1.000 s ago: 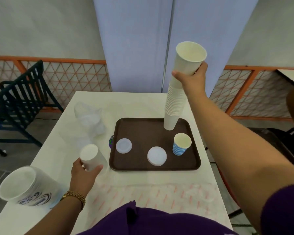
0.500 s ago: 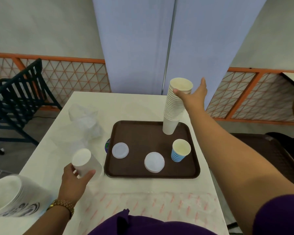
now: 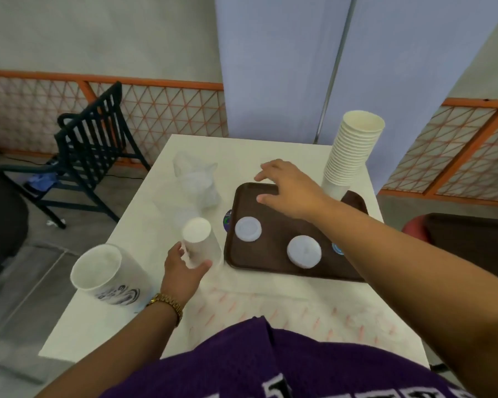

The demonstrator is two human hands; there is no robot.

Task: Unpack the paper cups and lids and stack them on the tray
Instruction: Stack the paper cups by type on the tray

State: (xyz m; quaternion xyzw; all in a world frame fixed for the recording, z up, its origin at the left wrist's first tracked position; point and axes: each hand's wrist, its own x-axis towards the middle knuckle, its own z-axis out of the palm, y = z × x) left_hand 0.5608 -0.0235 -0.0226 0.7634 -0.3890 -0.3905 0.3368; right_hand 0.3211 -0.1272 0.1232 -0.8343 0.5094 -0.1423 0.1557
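Reaching left: right hand (image 3: 292, 193) | released cup stack (image 3: 350, 156) | tray (image 3: 273, 257)

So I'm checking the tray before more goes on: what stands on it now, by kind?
Tall stacks of white cups: 1
Lids: 2, a left lid and a right lid
Blue striped cups, mostly hidden by the right arm: 1
Total on the tray: 4

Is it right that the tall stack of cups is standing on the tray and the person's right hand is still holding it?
Not quite. The head view shows the tall stack of cups standing on the tray, but the right hand has let go of it. It now hovers open over the tray, left of the stack.
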